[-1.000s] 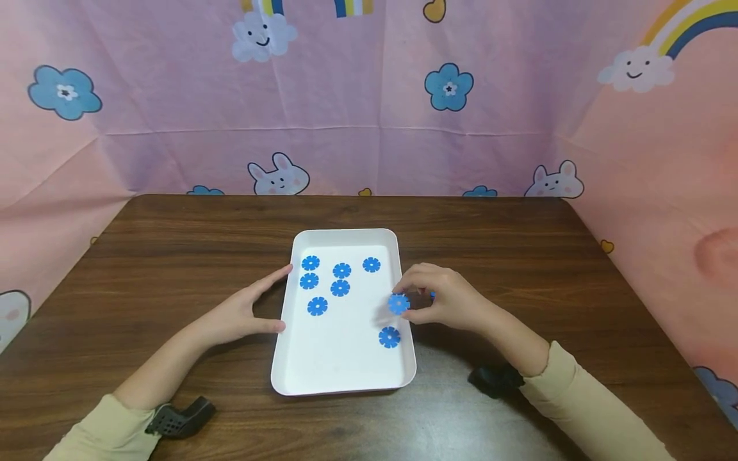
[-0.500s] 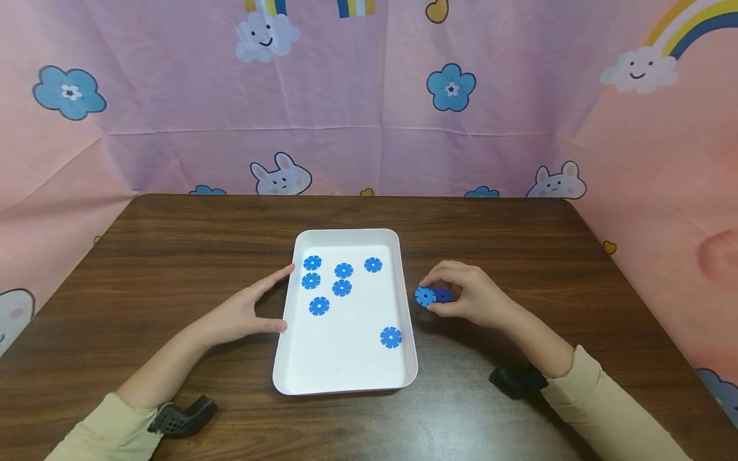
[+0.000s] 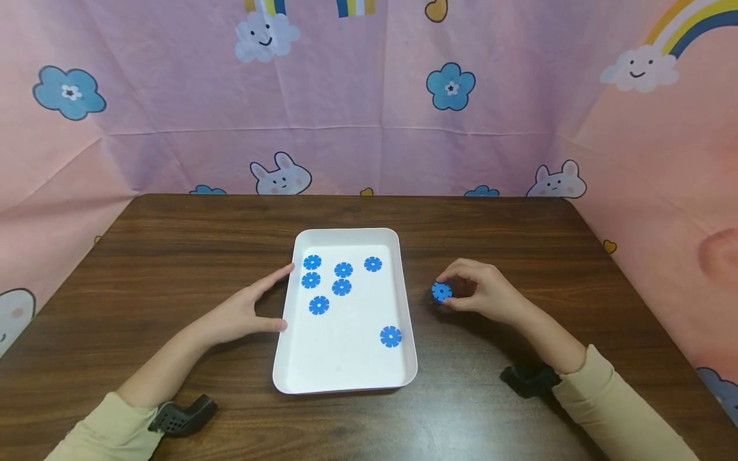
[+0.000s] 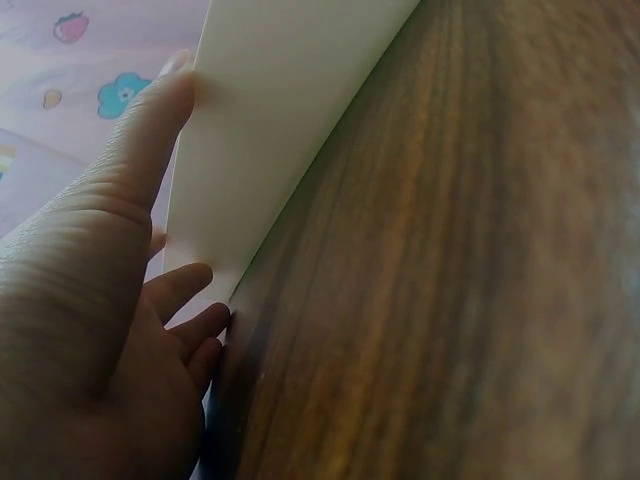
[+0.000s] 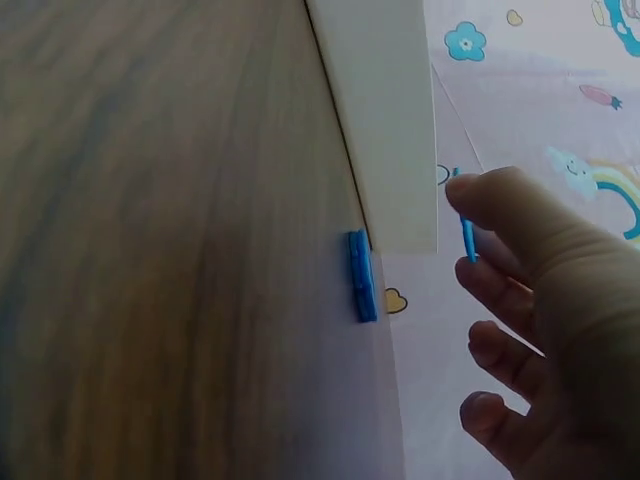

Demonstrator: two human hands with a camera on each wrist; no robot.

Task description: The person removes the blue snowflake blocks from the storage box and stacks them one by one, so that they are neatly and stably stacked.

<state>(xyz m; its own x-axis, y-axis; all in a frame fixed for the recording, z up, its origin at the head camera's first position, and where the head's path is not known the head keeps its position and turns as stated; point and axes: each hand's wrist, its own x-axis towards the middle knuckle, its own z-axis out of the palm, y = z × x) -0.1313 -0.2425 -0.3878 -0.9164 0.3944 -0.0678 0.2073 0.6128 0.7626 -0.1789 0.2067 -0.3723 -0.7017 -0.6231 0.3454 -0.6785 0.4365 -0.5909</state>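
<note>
Between thumb and finger my right hand [image 3: 487,291] pinches a blue snowflake disc [image 3: 441,292], a flat round toy piece with a notched edge and a small centre hole. The right wrist view shows the held disc [image 5: 467,230] edge-on, raised over a small pile of blue discs [image 5: 361,276] lying on the table. From the head the held disc hides this pile. My left hand [image 3: 236,314] has thumb and fingers spread, with the tips touching the left wall of the white tray [image 3: 340,371]. Several matching discs [image 3: 342,287] lie flat inside the tray, mostly toward its far left part.
The dark wood table [image 3: 202,256] bears the tray near its middle. One disc [image 3: 391,337] lies apart near the tray's right wall. A patterned pink cloth [image 3: 357,96] hangs behind and at the sides. Black wrist devices [image 3: 183,416] sit at both sleeves.
The right hand has moved right, carrying its disc from over the tray's right edge to above the pile on the table. The left hand stays at the tray's left wall.
</note>
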